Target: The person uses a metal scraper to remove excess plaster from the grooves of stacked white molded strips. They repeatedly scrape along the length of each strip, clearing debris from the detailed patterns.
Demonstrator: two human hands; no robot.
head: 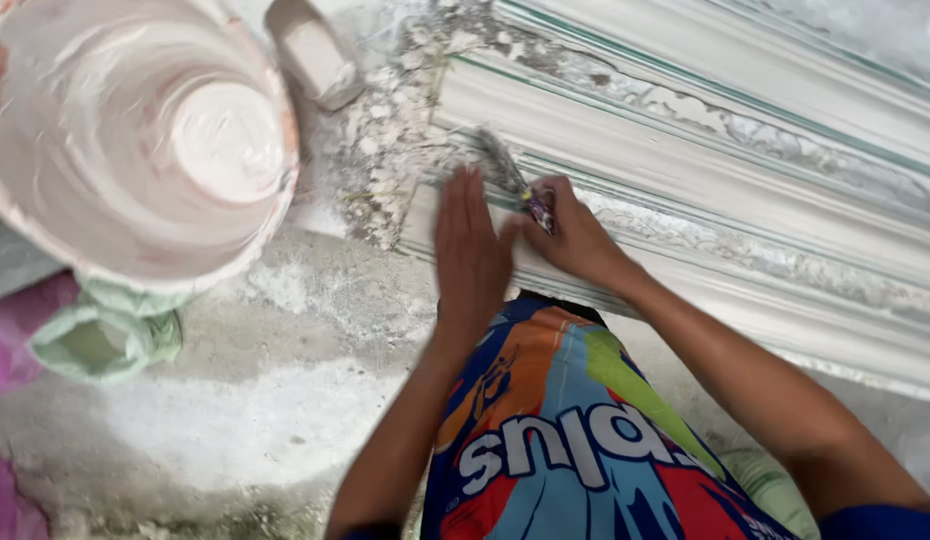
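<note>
Right hand (575,240) closed around a small brush (505,170) at its handle (light, stiff, bristles soft), dabbing the long white plaster moulding (705,190) on the floor, probably brittle along its edges, left hand (470,250) flat and open on the near end.

Soft, even daylight fills the scene, bright without harsh glare. Shadows are faint: a weak one lies under the left hand (472,262) and the right hand (575,238). The round white plaster-smeared bucket (135,140), well left of the fingers, looks blurred and stretched near the frame edge. The long white moulded plaster cornice (705,190) beyond the fingers is slightly soft, with motion blur.
</note>
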